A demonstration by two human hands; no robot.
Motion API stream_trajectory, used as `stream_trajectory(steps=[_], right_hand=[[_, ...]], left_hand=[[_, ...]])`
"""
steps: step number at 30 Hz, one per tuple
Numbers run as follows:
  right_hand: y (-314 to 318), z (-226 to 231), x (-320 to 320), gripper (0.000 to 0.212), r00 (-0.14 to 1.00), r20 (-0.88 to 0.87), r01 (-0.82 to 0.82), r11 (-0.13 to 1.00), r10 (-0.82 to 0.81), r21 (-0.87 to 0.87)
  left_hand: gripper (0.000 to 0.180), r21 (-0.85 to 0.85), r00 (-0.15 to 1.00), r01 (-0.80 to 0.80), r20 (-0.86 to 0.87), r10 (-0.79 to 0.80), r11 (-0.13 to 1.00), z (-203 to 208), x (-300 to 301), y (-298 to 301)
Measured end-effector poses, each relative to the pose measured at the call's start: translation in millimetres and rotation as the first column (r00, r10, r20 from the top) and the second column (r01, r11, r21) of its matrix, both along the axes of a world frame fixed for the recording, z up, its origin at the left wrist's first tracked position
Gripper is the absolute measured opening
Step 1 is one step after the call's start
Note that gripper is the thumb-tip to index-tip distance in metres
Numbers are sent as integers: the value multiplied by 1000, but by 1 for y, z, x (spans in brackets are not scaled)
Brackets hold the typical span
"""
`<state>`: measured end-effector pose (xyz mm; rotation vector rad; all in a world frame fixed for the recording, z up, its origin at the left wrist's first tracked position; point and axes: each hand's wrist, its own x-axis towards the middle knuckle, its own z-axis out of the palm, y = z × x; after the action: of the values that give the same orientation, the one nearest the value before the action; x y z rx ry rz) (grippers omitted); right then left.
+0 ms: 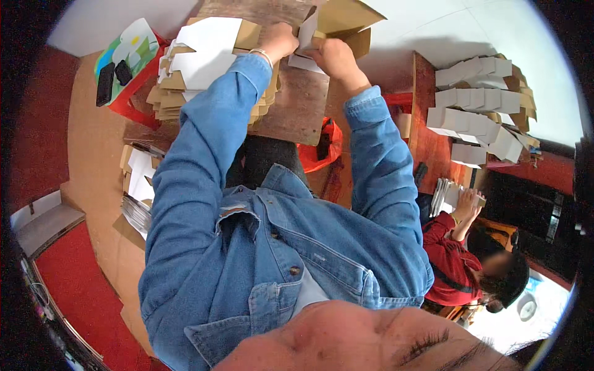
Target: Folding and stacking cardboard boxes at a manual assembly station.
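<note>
At the far side of the wooden table (301,102), a partly folded cardboard box (346,17), white on one face and brown on the other, stands with its flaps up. My left hand (278,42) is closed at its left edge, the fingertips partly hidden by a white flap. On the box's near side, my right hand (337,59) grips the cardboard with curled fingers. A thick stack of flat die-cut cardboard blanks (207,52), white and brown, lies to the left, partly under my left forearm.
A red container (133,99) with a flowered panel and dark objects stands left of the stack. Below the table edge hangs a red bag (325,145). Rows of folded boxes (476,102) sit at right. Another person in a red sleeve (442,232) handles cardboard at lower right.
</note>
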<state>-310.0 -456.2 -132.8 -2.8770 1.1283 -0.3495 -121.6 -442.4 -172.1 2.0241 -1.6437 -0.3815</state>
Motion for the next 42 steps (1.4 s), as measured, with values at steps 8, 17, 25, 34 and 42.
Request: stream_trajectory(steps=[8, 17, 25, 34, 42], right_hand=[[-5, 21, -13, 27, 990, 96, -112, 991, 105, 71], [-1, 52, -23, 26, 817, 569, -240, 843, -92, 482], [6, 51, -31, 26, 978, 199, -93, 989, 68, 117], [1, 39, -4, 23, 976, 88, -203, 978, 199, 41], [-13, 11, 6, 18, 964, -92, -248, 969, 248, 6]], left_hand=[[28, 190, 988, 90, -140, -64, 978, 26, -5, 10], [30, 115, 992, 76, -112, -63, 991, 3, 18, -3], [32, 41, 996, 86, -37, -84, 995, -11, 12, -14], [35, 60, 986, 168, 10, -169, 984, -31, 27, -28], [28, 399, 733, 467, -674, -93, 789, 19, 45, -23]])
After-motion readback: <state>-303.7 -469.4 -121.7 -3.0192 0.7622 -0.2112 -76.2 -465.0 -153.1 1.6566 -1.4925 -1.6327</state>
